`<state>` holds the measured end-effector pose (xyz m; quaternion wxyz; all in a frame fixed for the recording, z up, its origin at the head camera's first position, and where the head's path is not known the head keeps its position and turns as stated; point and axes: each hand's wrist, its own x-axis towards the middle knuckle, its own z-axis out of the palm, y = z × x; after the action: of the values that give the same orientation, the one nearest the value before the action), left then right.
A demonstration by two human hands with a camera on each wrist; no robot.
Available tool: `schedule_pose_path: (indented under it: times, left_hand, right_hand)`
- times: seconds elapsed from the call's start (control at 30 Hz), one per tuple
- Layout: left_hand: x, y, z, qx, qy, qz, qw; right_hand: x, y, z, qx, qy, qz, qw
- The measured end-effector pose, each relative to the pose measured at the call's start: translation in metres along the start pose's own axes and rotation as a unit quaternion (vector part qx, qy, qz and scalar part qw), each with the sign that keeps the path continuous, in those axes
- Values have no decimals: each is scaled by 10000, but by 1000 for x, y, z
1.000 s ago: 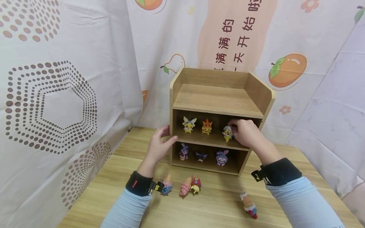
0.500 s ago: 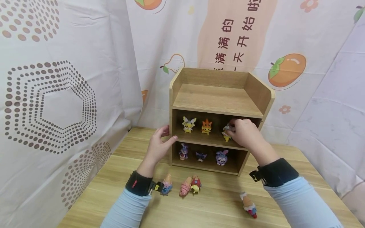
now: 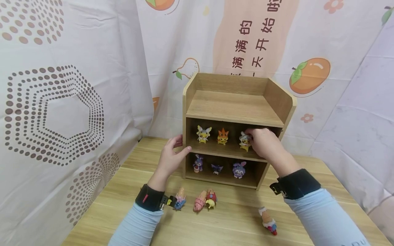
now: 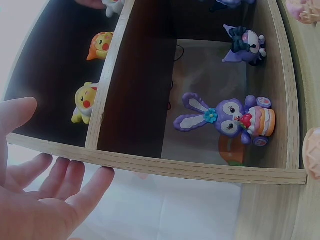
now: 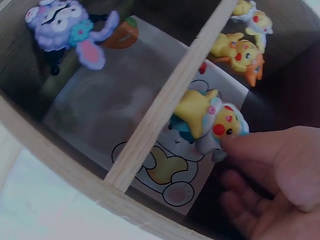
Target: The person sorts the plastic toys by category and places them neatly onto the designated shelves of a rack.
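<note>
Left hand (image 3: pixel 171 159) at the wooden unit (image 3: pixel 231 106), right hand (image 3: pixel 265 143) pinching the white-hooded figure (image 3: pixel 245 142).
At the left, that hand is loosely spread and holds nothing, its thumb and fingers on either side of the side panel (image 4: pixel 185 167), seemingly to steady it. On the middle shelf (image 3: pixel 210 147), a white-eared figure (image 3: pixel 202 135) and then an orange-hooded figure (image 3: pixel 223 136) stand well apart. To their right, the white-hooded figure is upright near the front edge, the thumb at its head and the other fingertips partly hidden. The step in hand looks like settling it into the row; the next move likely calls for parting the fingers gently, without tipping it. Farther right, a red-tipped figure (image 3: pixel 268 221) lies on the bench (image 3: pixel 231 222).
</note>
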<state>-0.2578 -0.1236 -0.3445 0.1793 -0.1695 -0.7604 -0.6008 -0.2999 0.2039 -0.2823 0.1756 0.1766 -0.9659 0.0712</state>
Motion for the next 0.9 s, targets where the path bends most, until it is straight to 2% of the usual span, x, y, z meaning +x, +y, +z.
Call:
schedule_pose_path:
  times: [0.13, 0.53, 0.7, 0.8, 0.9]
  left_hand:
    - [-1, 0, 0, -35, -34, -20, 10000]
    - [0, 1, -1, -106, -26, -45, 9999]
    - [0, 1, -1, 41, -32, -40, 10000]
    - [1, -1, -1, 95, -34, -49, 9999]
    - [6, -14, 1, 66, -27, -79, 9999]
  right_hand:
    - [0, -1, 4, -107, 33, -72, 9999]
    - [1, 0, 2, 53, -110, -152, 9998]
    - [2, 2, 7, 63, -57, -179, 9998]
    - [3, 2, 10, 11, -8, -206, 9998]
    - [3, 3, 11, -20, 42, -221, 9997]
